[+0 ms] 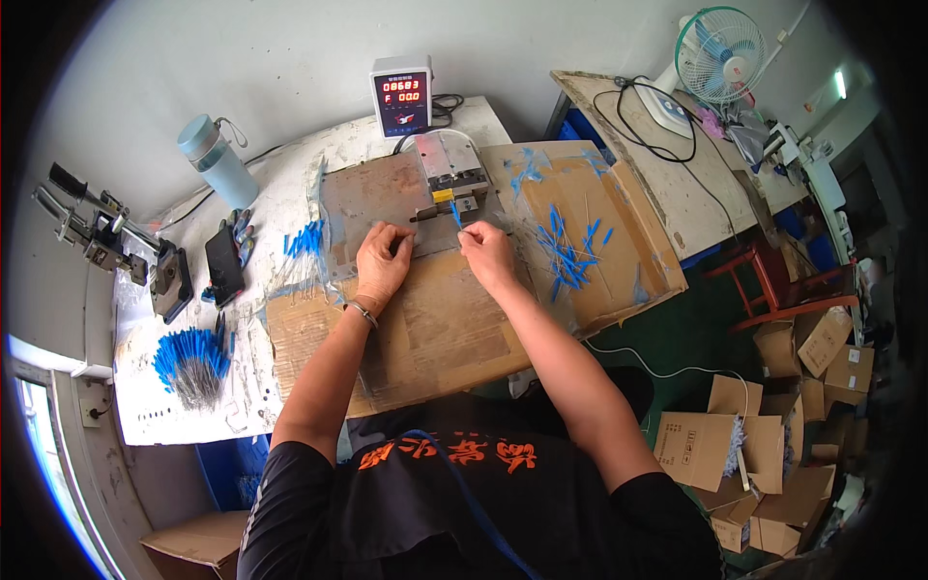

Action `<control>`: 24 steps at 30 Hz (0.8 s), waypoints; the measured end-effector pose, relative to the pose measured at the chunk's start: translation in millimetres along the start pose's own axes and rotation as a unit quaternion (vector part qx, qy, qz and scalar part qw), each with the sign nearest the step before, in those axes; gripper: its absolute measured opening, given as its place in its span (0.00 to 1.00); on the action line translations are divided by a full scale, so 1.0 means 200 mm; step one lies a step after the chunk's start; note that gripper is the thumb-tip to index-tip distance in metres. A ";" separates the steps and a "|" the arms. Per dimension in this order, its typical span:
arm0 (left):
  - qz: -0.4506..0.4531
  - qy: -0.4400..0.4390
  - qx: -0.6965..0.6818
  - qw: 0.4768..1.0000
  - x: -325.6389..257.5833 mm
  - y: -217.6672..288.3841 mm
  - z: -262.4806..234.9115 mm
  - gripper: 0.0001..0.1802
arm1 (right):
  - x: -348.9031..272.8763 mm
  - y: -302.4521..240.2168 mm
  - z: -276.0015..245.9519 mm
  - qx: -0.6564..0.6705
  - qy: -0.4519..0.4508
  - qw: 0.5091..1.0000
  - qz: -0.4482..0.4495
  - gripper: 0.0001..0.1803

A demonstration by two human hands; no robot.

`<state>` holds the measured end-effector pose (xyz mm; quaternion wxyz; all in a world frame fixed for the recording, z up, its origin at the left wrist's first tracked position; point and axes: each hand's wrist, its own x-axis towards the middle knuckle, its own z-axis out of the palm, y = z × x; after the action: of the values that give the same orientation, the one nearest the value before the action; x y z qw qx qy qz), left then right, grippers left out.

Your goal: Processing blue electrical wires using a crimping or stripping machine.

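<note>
My right hand [486, 253] pinches a small blue plastic piece [456, 215] by its near end. The piece's far end reaches the jaws of a small metal bench machine [454, 176], beside a yellow part. Just left of the machine, my left hand [384, 261] rests low over a worn metal plate [362, 188]. Its fingers are curled together, and whatever they may hold is hidden. Loose blue pieces with thin wires [570, 253] lie on cardboard to the right. A smaller group of blue-tipped wires [305, 238] lies left of my left hand.
A thick bundle of blue-tipped wires [191, 358] sits at the table's near left. Behind it are a lever-operated tool [169, 275], a dark phone [224, 266] and a blue bottle [217, 159]. A red-digit counter box [402, 97] stands behind the machine. Cardboard boxes [696, 449] crowd the right floor.
</note>
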<state>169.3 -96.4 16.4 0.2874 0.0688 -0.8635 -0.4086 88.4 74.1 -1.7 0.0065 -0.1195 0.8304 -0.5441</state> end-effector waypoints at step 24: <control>-0.025 -0.017 0.068 0.997 0.09 0.02 0.05 0.06 | -0.05 0.01 -0.46 -0.085 0.092 0.987 -0.097 0.05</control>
<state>149.3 -93.0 21.9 0.2572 0.1024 -0.8920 -0.3573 84.1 160.0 32.5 -0.1327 -0.1487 0.8550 -0.4787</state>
